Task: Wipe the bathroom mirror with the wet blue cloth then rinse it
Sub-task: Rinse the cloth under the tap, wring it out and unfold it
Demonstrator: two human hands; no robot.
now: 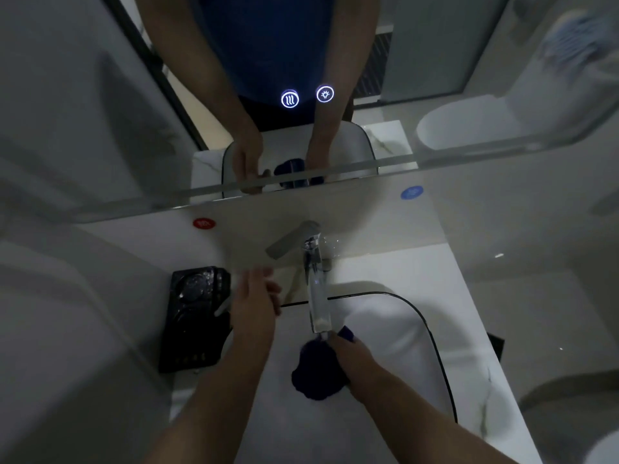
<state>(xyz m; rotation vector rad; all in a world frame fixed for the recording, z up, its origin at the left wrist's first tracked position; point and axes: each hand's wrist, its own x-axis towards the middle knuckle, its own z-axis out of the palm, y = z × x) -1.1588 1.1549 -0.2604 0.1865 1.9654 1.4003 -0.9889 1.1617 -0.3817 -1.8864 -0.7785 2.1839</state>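
The dark blue cloth (315, 370) hangs bunched in my right hand (348, 354) just under the spout of the chrome faucet (316, 293), over the white sink basin (395, 336). My left hand (256, 296) hovers left of the faucet with its fingers apart and nothing in it, below the raised lever handle (291, 241). The bathroom mirror (301, 78) fills the upper part of the view and reflects both arms and the cloth. Whether water is running is unclear in the dim light.
A black tray (194, 316) sits on the counter left of the basin. A red sticker (204, 223) and a blue sticker (412, 192) mark the wall below the mirror. Two lit touch icons (306, 97) glow on the glass. A toilet shows in the mirror at right.
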